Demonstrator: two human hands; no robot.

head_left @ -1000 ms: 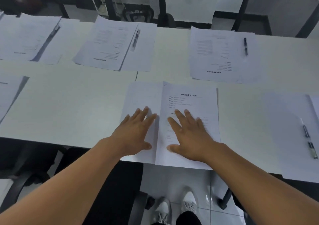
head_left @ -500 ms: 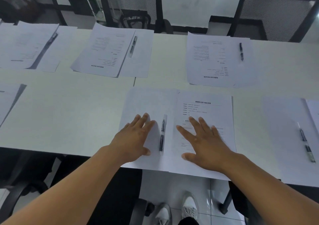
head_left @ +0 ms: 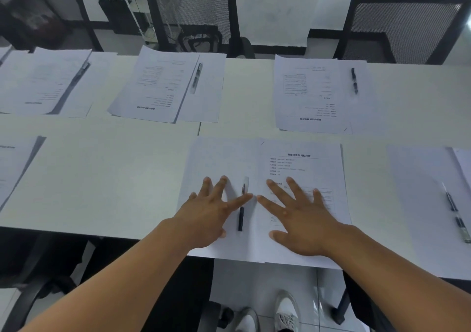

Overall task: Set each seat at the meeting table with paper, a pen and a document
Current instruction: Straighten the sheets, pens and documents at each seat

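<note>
At the near edge of the white table (head_left: 102, 178) lies a blank sheet of paper (head_left: 219, 158) with a printed document (head_left: 303, 168) beside it on the right. A black pen (head_left: 241, 212) lies between them, pointing away from me. My left hand (head_left: 209, 212) rests flat on the blank sheet, its index finger stretched across the pen. With fingers spread, my right hand (head_left: 298, 219) presses flat on the document. The two index fingertips nearly meet above the pen.
Across the table lie three sets of paper, document and pen (head_left: 196, 77) (head_left: 354, 80) (head_left: 82, 70). Another set with a pen (head_left: 456, 212) lies at the near right, and papers (head_left: 15, 163) at the near left. Black mesh chairs (head_left: 402, 26) stand behind the far edge.
The document has slid to the right under my right hand, uncovering the pen beside it. My left index finger has reached over the pen.
</note>
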